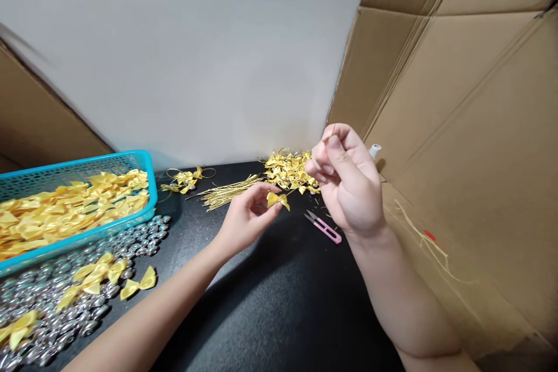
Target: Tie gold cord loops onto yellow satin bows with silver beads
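One bow [279,199] partly behind left thumb [267,217]

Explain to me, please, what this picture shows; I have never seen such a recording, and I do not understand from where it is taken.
There is no machine here, only a person's two bare hands. The single picture comes from a camera worn on the head, looking forward and down.

The left hand holds a yellow bow between thumb and fingers. The right hand is raised, its thumb and finger pinched together; whatever may be between them is too fine to identify.

On the black table, a blue basket full of yellow bows stands at the left, with silver beads in front of it. Farther back lie gold strips and a heap of bows. Pink snips lie near the right hand.
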`<state>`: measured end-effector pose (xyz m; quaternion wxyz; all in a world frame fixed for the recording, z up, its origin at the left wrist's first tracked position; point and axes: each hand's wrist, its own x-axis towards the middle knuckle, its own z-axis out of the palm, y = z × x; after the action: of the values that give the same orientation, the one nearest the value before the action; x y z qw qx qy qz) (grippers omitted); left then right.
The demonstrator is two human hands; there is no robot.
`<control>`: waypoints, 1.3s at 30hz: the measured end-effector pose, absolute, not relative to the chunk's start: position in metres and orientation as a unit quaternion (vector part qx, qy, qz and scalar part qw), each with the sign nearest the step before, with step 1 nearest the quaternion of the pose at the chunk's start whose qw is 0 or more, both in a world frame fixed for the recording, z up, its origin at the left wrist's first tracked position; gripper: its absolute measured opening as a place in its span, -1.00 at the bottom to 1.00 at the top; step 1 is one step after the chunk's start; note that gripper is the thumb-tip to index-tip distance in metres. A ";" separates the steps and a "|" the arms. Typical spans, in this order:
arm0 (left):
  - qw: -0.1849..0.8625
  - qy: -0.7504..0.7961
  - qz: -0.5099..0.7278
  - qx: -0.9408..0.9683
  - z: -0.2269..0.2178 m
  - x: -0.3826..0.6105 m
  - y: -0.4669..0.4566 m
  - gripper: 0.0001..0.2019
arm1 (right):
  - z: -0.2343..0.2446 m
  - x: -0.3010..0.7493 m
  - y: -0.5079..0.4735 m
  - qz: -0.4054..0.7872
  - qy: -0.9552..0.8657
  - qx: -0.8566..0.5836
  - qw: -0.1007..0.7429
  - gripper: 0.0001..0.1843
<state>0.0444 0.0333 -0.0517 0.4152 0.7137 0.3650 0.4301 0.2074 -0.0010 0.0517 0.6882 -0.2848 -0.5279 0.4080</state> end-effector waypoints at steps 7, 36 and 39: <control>0.410 0.357 0.410 0.732 -0.044 0.043 0.034 -0.78 | 0.053 0.214 0.005 0.398 -0.502 -0.289 0.711 -0.77; 0.399 0.303 0.442 0.744 -0.002 0.025 0.020 -0.75 | 0.035 0.243 0.024 0.354 -0.796 -0.393 0.293 -0.73; 0.350 0.306 0.424 0.777 0.007 0.021 0.018 -0.75 | 0.034 0.234 0.020 0.332 -0.821 -0.382 0.264 -0.83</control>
<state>0.0211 0.0177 0.0066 0.3503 0.7774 0.3055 0.4238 0.2343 0.0201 0.0340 0.2637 -0.3824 -0.8209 0.3321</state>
